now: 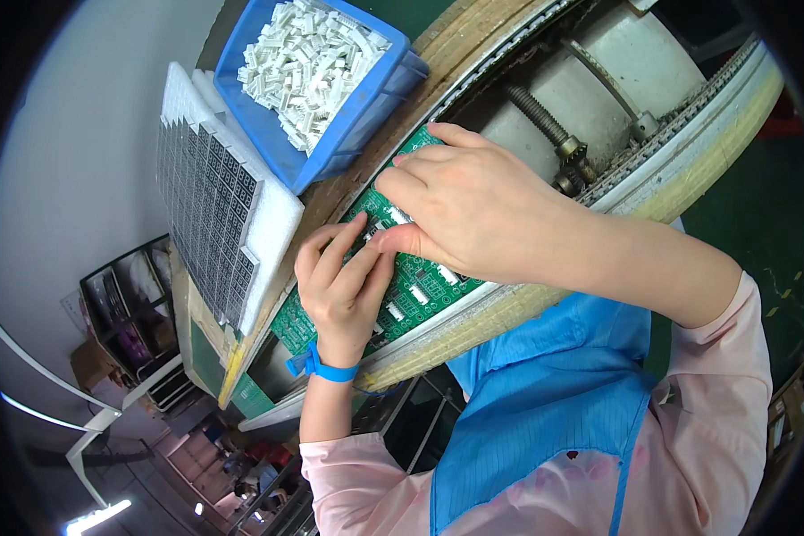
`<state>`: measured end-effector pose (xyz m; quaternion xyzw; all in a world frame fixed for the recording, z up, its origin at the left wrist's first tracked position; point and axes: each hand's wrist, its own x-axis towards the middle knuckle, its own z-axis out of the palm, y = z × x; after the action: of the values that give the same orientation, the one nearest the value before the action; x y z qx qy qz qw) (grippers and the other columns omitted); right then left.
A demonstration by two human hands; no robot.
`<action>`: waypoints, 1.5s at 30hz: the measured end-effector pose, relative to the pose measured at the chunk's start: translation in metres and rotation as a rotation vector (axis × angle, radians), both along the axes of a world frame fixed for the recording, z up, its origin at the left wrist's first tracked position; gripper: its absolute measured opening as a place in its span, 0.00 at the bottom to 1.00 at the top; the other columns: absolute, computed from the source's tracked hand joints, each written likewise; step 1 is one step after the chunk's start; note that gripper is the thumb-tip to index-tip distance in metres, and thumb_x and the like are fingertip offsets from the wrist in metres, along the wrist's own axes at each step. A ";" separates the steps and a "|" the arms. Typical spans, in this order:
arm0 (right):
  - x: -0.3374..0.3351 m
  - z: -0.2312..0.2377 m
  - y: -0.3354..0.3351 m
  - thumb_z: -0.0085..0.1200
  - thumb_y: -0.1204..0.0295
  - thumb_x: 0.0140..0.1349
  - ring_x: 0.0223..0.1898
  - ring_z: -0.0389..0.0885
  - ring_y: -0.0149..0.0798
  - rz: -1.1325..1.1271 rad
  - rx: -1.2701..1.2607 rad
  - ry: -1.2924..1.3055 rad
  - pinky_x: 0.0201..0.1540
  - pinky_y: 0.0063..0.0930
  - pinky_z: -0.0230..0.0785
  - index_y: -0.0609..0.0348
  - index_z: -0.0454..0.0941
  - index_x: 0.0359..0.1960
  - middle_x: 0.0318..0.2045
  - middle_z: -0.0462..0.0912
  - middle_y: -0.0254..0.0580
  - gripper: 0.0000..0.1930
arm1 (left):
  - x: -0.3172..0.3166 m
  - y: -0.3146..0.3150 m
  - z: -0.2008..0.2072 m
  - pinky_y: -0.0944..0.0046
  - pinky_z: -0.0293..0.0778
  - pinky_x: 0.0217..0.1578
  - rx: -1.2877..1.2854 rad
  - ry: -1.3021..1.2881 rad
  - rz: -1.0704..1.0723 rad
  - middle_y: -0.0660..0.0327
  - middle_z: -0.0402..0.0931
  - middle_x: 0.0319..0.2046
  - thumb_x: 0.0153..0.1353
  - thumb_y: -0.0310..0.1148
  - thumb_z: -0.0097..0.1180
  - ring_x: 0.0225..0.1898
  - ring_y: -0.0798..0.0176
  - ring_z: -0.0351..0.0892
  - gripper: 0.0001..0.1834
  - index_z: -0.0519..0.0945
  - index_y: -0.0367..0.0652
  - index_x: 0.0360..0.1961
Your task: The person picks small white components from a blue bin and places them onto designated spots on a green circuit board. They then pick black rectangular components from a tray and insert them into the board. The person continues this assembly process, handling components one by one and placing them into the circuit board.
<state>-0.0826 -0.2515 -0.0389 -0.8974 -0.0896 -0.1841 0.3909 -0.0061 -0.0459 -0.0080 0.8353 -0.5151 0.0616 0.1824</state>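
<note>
A worker in a blue apron and pale pink sleeves bends both bare hands over a green circuit board lying aslant on a conveyor line. The left hand, a blue strap at its wrist, has its fingers bent down to the board's middle; the right hand arches above, fingers curled toward the far edge, its thumb reaching across to meet the left fingertips. Whether a small part is pinched between them cannot be told, as the fingers cover the spot. White connectors stand on the board just beside the hands.

The work looks like setting or pressing down a small part, and it would seem to call for a light, straight push, with the other hand steadying the board so that it does not slide on the line. Checking that each part sits flat, and keeping knuckles off the neighboring connectors, would probably help avoid bent pins.

Beyond the hands, a blue bin holds a heap of loose white connectors, within easy reach. Left of it, black blocks stand in rows on white foam. Farther off, a light tube glows.
</note>
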 end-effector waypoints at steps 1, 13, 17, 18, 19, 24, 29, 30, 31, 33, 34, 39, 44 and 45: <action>0.000 0.001 -0.001 0.58 0.54 0.66 0.44 0.83 0.48 0.022 0.016 0.026 0.62 0.49 0.66 0.60 0.72 0.39 0.35 0.82 0.46 0.19 | 0.000 0.001 -0.001 0.56 0.76 0.46 0.015 -0.029 -0.004 0.55 0.86 0.42 0.44 0.19 0.73 0.45 0.50 0.80 0.13 0.86 0.38 0.34; 0.002 -0.008 0.003 0.50 0.55 0.71 0.37 0.86 0.41 -0.047 -0.072 -0.038 0.50 0.38 0.69 0.57 0.78 0.37 0.28 0.86 0.39 0.17 | 0.003 -0.003 -0.001 0.55 0.73 0.44 -0.013 0.018 -0.023 0.58 0.80 0.32 0.39 0.18 0.72 0.42 0.48 0.76 0.11 0.85 0.37 0.27; 0.001 -0.006 0.004 0.53 0.54 0.69 0.38 0.85 0.41 -0.041 -0.078 0.007 0.51 0.38 0.68 0.57 0.78 0.37 0.29 0.85 0.39 0.17 | 0.005 -0.003 0.004 0.54 0.74 0.44 0.047 0.076 -0.002 0.60 0.82 0.34 0.40 0.20 0.73 0.42 0.50 0.76 0.10 0.86 0.39 0.28; 0.000 -0.003 0.003 0.56 0.54 0.66 0.40 0.84 0.42 -0.032 -0.073 0.040 0.52 0.39 0.68 0.58 0.76 0.37 0.30 0.84 0.39 0.18 | 0.005 -0.004 0.006 0.54 0.74 0.44 0.068 0.088 0.003 0.60 0.82 0.35 0.40 0.21 0.73 0.42 0.50 0.76 0.10 0.87 0.39 0.28; 0.000 -0.002 0.002 0.58 0.53 0.64 0.41 0.83 0.42 -0.021 -0.069 0.071 0.54 0.39 0.68 0.58 0.75 0.37 0.31 0.83 0.40 0.19 | 0.005 -0.006 0.009 0.55 0.74 0.44 0.087 0.097 0.010 0.60 0.82 0.35 0.40 0.21 0.73 0.42 0.50 0.76 0.10 0.87 0.40 0.28; -0.002 -0.004 0.001 0.53 0.54 0.69 0.36 0.85 0.41 -0.039 -0.079 0.023 0.50 0.39 0.67 0.56 0.78 0.37 0.27 0.84 0.38 0.17 | 0.000 -0.010 0.017 0.53 0.71 0.49 0.203 0.094 0.025 0.59 0.81 0.38 0.44 0.23 0.72 0.47 0.49 0.75 0.09 0.87 0.40 0.29; 0.004 0.000 0.000 0.53 0.56 0.69 0.33 0.85 0.44 -0.031 -0.066 0.042 0.50 0.41 0.67 0.56 0.78 0.37 0.26 0.84 0.40 0.16 | -0.009 -0.016 0.033 0.50 0.67 0.54 0.345 -0.093 -0.006 0.57 0.79 0.45 0.51 0.26 0.70 0.51 0.47 0.72 0.09 0.88 0.41 0.35; 0.003 0.003 -0.001 0.55 0.57 0.68 0.35 0.85 0.45 -0.022 -0.037 0.103 0.51 0.42 0.67 0.57 0.77 0.36 0.27 0.84 0.41 0.15 | -0.012 -0.016 0.033 0.50 0.67 0.54 0.329 -0.057 0.010 0.56 0.78 0.47 0.52 0.27 0.69 0.51 0.47 0.72 0.09 0.88 0.41 0.36; 0.003 0.008 -0.004 0.58 0.58 0.66 0.36 0.84 0.46 -0.018 -0.015 0.161 0.53 0.44 0.67 0.57 0.75 0.36 0.29 0.84 0.42 0.14 | -0.014 -0.019 0.034 0.49 0.68 0.54 0.307 -0.026 0.025 0.55 0.78 0.48 0.53 0.27 0.68 0.52 0.46 0.72 0.10 0.88 0.40 0.38; 0.005 0.003 -0.004 0.56 0.60 0.67 0.36 0.84 0.47 -0.036 -0.018 0.073 0.52 0.44 0.67 0.56 0.76 0.37 0.30 0.84 0.42 0.12 | -0.013 -0.018 0.040 0.50 0.66 0.58 0.288 0.114 0.063 0.49 0.74 0.52 0.59 0.25 0.63 0.54 0.44 0.70 0.14 0.86 0.37 0.47; 0.007 0.002 -0.005 0.56 0.61 0.67 0.36 0.84 0.48 -0.031 -0.017 0.022 0.52 0.44 0.67 0.56 0.76 0.38 0.30 0.84 0.43 0.11 | -0.015 -0.015 0.041 0.53 0.69 0.56 0.231 0.156 0.085 0.49 0.75 0.51 0.61 0.24 0.61 0.53 0.46 0.73 0.16 0.84 0.36 0.51; 0.008 0.017 -0.004 0.60 0.72 0.61 0.37 0.84 0.48 0.037 0.020 -0.252 0.43 0.41 0.75 0.58 0.80 0.36 0.34 0.83 0.40 0.04 | -0.022 0.014 0.053 0.60 0.76 0.47 -0.141 0.258 0.146 0.52 0.79 0.45 0.63 0.18 0.57 0.44 0.55 0.81 0.20 0.82 0.37 0.57; 0.036 0.060 0.035 0.63 0.73 0.59 0.40 0.84 0.46 0.159 0.022 -0.274 0.40 0.38 0.78 0.57 0.83 0.39 0.36 0.83 0.40 0.07 | 0.026 0.065 0.058 0.58 0.76 0.55 -0.182 -0.155 0.283 0.52 0.80 0.55 0.62 0.21 0.62 0.59 0.50 0.79 0.19 0.83 0.37 0.55; 0.047 0.063 0.044 0.63 0.73 0.59 0.40 0.84 0.47 0.180 0.015 -0.292 0.40 0.38 0.78 0.58 0.83 0.39 0.37 0.83 0.40 0.07 | 0.033 0.072 0.059 0.55 0.76 0.57 -0.156 -0.100 0.344 0.52 0.80 0.57 0.62 0.25 0.64 0.63 0.49 0.77 0.19 0.83 0.37 0.55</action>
<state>-0.0360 -0.2073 0.0246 -0.8464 -0.2241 -0.2776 0.3955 0.0269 0.0265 0.0511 0.8903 -0.3668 0.1727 0.2075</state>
